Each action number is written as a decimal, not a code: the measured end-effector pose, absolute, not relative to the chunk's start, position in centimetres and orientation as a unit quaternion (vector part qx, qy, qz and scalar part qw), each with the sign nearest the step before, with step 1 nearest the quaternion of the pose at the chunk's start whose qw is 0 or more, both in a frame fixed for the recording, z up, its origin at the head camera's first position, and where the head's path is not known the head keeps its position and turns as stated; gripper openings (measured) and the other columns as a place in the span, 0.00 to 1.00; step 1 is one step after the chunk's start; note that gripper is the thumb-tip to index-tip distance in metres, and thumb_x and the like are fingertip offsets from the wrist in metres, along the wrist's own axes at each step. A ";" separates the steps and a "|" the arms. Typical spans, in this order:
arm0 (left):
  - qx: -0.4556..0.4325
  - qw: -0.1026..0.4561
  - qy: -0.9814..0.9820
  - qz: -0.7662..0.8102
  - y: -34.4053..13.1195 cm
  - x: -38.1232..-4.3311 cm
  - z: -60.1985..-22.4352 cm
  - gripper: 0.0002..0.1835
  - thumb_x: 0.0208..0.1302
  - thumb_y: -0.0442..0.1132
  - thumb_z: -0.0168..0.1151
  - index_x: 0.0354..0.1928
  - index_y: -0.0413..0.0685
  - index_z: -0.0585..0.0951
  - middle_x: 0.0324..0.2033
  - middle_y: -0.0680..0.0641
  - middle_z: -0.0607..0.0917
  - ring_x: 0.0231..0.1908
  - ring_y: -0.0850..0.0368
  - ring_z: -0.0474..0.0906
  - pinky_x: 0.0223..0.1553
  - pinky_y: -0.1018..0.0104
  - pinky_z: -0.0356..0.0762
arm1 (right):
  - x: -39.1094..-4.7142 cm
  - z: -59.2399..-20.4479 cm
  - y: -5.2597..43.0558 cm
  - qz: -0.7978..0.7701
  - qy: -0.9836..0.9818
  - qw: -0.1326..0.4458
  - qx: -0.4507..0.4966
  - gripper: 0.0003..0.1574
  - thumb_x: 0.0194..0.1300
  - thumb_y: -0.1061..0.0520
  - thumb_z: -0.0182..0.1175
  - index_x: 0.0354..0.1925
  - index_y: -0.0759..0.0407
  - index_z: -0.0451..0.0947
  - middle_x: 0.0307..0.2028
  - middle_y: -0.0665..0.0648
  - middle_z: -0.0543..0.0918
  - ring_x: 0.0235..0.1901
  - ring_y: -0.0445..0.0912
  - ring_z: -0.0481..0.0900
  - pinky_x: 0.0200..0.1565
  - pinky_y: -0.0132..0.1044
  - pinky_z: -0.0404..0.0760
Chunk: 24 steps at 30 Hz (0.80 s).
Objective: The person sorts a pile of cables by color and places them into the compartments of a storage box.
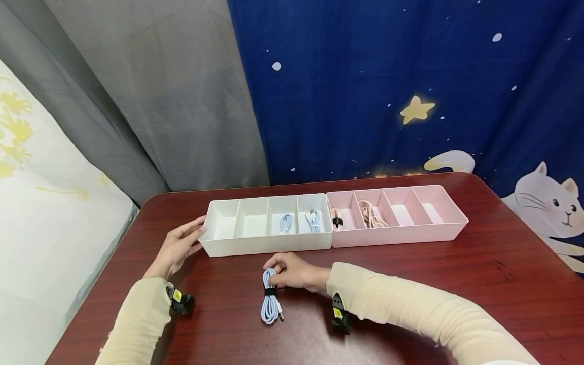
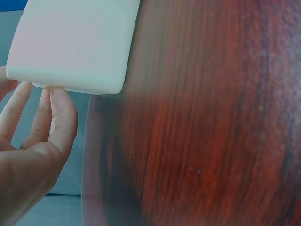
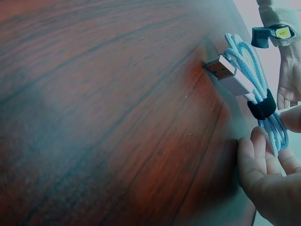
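Note:
Between thumb and fingers my right hand (image 1: 294,271) pinches one end of a coiled light-blue USB cable (image 1: 269,306), bound at its middle by a black strap (image 1: 270,292). In the right wrist view the cable's metal USB plug (image 3: 220,68) points away from the hand. My left hand (image 1: 179,247) touches the left end of a white divided box (image 1: 269,245) with its fingertips. Two of the box's compartments hold a blue cable (image 1: 286,223) and a blue-and-white cable (image 1: 313,221). In the left wrist view, the fingers (image 2: 63,113) reach the box's end wall.
A pink divided box (image 1: 401,234) stands end to end with the white one; its two left compartments hold pink cables (image 1: 371,215). Both stand toward the back of the brown wooden table (image 1: 219,314). Curtains (image 1: 365,91) hang behind the table.

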<state>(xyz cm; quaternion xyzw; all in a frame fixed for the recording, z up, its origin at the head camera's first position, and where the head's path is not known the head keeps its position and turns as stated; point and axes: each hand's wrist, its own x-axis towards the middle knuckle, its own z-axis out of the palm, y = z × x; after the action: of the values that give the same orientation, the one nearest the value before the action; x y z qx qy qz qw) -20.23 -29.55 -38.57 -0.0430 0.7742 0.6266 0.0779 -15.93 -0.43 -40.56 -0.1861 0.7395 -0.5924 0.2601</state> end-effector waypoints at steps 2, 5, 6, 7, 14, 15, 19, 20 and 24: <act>-0.043 0.078 0.775 0.626 -29.5 -20.3 -38.6 0.33 0.61 0.49 0.54 0.66 0.48 0.58 0.60 0.39 0.61 0.40 0.70 0.73 0.43 0.69 0.74 | -15.9 -40.5 -0.3 -0.594 0.739 0.259 -0.184 0.17 0.50 0.72 0.57 0.42 0.70 0.72 0.22 0.53 0.71 0.21 0.40 0.70 0.26 0.33 0.77; -0.044 0.078 0.776 0.625 -29.4 -20.2 -38.6 0.33 0.61 0.49 0.54 0.66 0.48 0.58 0.60 0.39 0.61 0.40 0.70 0.72 0.43 0.68 0.73 | -15.7 -40.2 -0.1 -0.603 0.730 0.266 -0.179 0.17 0.51 0.72 0.56 0.43 0.71 0.71 0.23 0.53 0.70 0.22 0.40 0.71 0.28 0.36 0.79; -0.045 0.079 0.776 0.624 -29.4 -20.2 -38.6 0.33 0.61 0.50 0.54 0.66 0.48 0.58 0.60 0.39 0.61 0.40 0.70 0.72 0.44 0.67 0.73 | -15.6 -40.2 0.0 -0.608 0.726 0.269 -0.177 0.18 0.51 0.72 0.55 0.44 0.71 0.71 0.23 0.53 0.70 0.23 0.40 0.71 0.28 0.37 0.79; -0.045 0.078 0.777 0.623 -29.4 -20.2 -38.6 0.33 0.61 0.50 0.54 0.66 0.48 0.58 0.60 0.39 0.61 0.40 0.70 0.72 0.45 0.66 0.73 | -15.6 -40.1 0.0 -0.613 0.721 0.272 -0.176 0.18 0.51 0.73 0.55 0.44 0.72 0.70 0.23 0.53 0.70 0.23 0.40 0.70 0.28 0.38 0.80; -0.048 0.078 0.775 0.625 -29.4 -20.1 -38.3 0.33 0.61 0.50 0.55 0.65 0.48 0.59 0.60 0.38 0.61 0.40 0.70 0.72 0.43 0.69 0.74 | -15.2 -40.0 0.2 -0.649 0.684 0.286 -0.169 0.21 0.52 0.76 0.52 0.47 0.75 0.67 0.23 0.55 0.70 0.23 0.42 0.72 0.28 0.40 0.80; -0.049 0.078 0.775 0.626 -29.4 -20.1 -38.3 0.33 0.61 0.49 0.55 0.65 0.48 0.59 0.59 0.39 0.61 0.40 0.70 0.73 0.43 0.69 0.74 | -15.2 -40.0 0.2 -0.651 0.682 0.288 -0.168 0.20 0.52 0.76 0.52 0.47 0.75 0.67 0.24 0.55 0.70 0.23 0.42 0.72 0.29 0.41 0.80; -0.051 0.076 0.775 0.625 -29.4 -20.1 -38.3 0.32 0.61 0.49 0.55 0.65 0.48 0.60 0.58 0.40 0.62 0.40 0.70 0.73 0.44 0.67 0.74 | -15.1 -39.8 0.2 -0.653 0.680 0.289 -0.167 0.20 0.52 0.76 0.52 0.47 0.75 0.67 0.24 0.55 0.71 0.23 0.42 0.73 0.29 0.40 0.80; -0.050 0.075 0.776 0.625 -29.4 -20.1 -38.3 0.32 0.61 0.49 0.55 0.65 0.48 0.60 0.58 0.40 0.62 0.40 0.69 0.73 0.44 0.67 0.74 | -15.0 -39.8 0.2 -0.654 0.679 0.290 -0.166 0.20 0.52 0.76 0.52 0.46 0.75 0.67 0.24 0.55 0.71 0.23 0.42 0.73 0.29 0.40 0.80; -0.051 0.075 0.778 0.622 -29.4 -20.1 -38.4 0.32 0.61 0.49 0.55 0.65 0.49 0.59 0.59 0.39 0.62 0.40 0.70 0.73 0.45 0.65 0.73 | -14.9 -39.6 0.3 -0.654 0.677 0.291 -0.169 0.20 0.53 0.77 0.52 0.46 0.76 0.67 0.24 0.56 0.72 0.23 0.42 0.74 0.29 0.40 0.80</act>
<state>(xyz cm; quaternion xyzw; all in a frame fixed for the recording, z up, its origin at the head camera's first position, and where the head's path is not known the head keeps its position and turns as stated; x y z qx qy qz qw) -20.10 -29.45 -38.40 -0.0508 0.7778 0.6219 0.0754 -14.89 0.28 -39.62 -0.1688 0.6773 -0.6545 0.2906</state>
